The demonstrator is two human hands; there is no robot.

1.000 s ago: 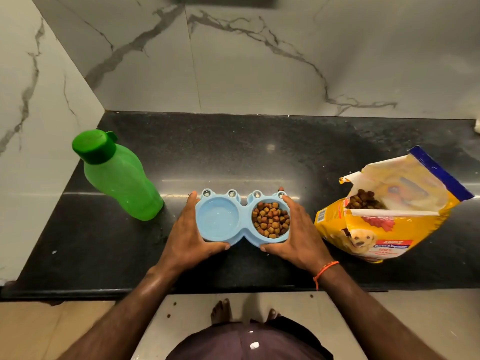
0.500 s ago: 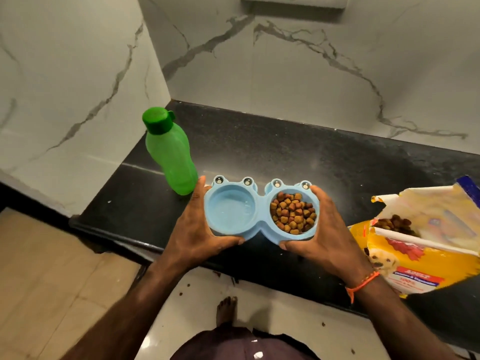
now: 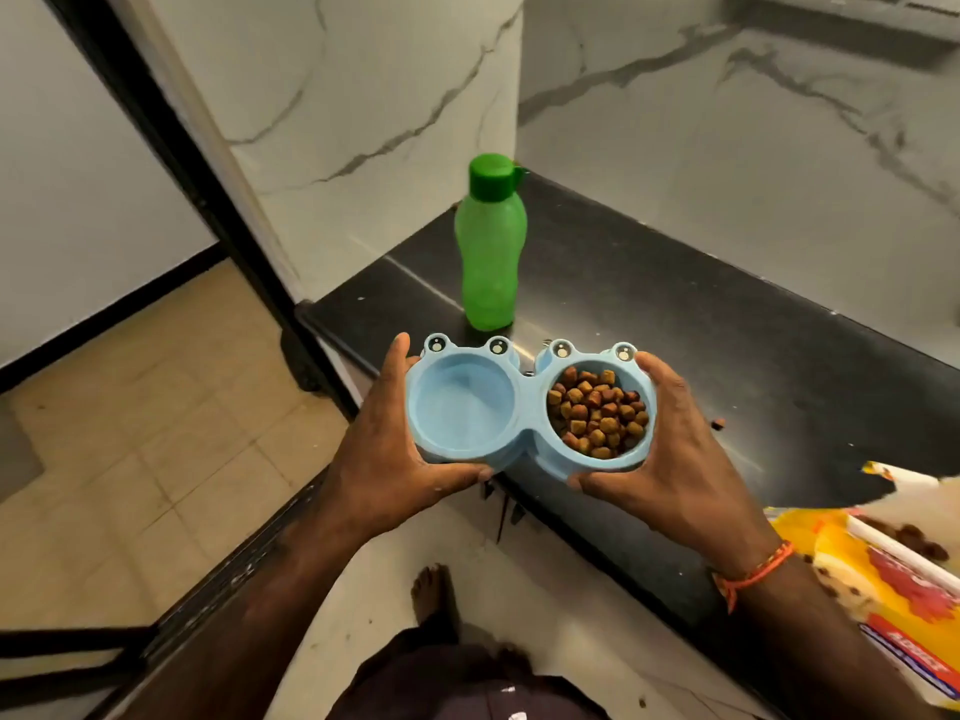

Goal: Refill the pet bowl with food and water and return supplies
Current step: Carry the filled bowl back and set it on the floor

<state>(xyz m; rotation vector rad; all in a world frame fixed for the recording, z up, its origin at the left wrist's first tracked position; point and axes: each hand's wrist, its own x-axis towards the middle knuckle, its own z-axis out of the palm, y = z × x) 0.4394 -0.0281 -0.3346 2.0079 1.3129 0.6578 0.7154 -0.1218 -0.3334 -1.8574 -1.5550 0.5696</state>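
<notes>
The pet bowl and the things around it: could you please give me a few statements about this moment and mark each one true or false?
1. Both hands hold the blue double pet bowl, the left hand at one end and the right hand at the other. True.
2. The kibble fills the compartment by the left hand. False: it is in the one by the right hand.
3. The green bottle stands upright with its cap on. True.
4. The food bag is sealed shut. False: it is open, with kibble showing.
</notes>
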